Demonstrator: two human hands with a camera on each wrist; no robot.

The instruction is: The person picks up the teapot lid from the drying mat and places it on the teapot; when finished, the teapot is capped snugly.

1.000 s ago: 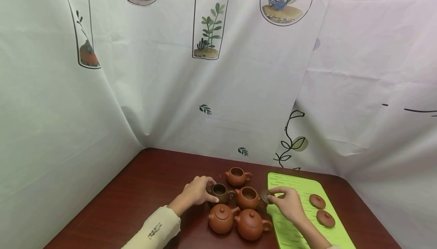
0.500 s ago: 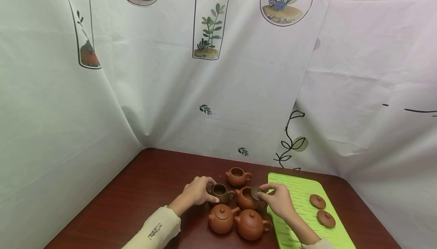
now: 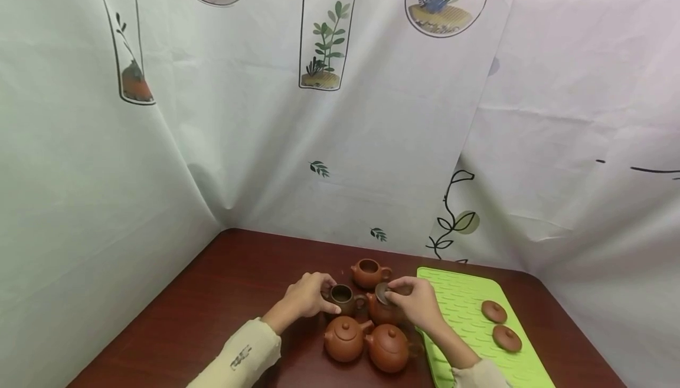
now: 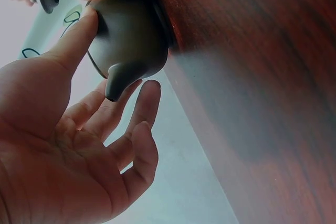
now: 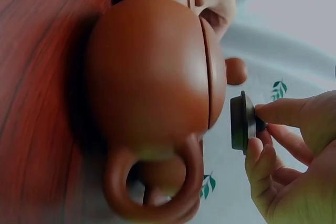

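Observation:
My left hand (image 3: 308,294) holds a small dark brown teapot (image 3: 346,306) on the table, thumb on one side and fingers on the other. Its top is uncovered, and its spout (image 4: 122,80) points toward the palm in the left wrist view. My right hand (image 3: 417,304) pinches a dark lid (image 5: 241,123) by its knob, thumb against fingertips. In the head view that lid is in the air over a reddish-brown teapot (image 3: 383,313), hiding most of that pot's opening. Two lidded reddish-brown teapots, one left (image 3: 344,341) and one right (image 3: 389,349), stand nearer me.
Behind the group stands an uncovered reddish-brown teapot (image 3: 368,274). To the right lies a green mat (image 3: 462,287) bearing two reddish-brown lids, a farther lid (image 3: 494,312) and a nearer lid (image 3: 507,339). A white printed cloth (image 3: 265,140) hangs around the dark red table (image 3: 212,311).
My right hand has carried the dark lid leftward from the mat's edge to above the middle reddish-brown teapot. The left hand has stayed at the dark teapot.

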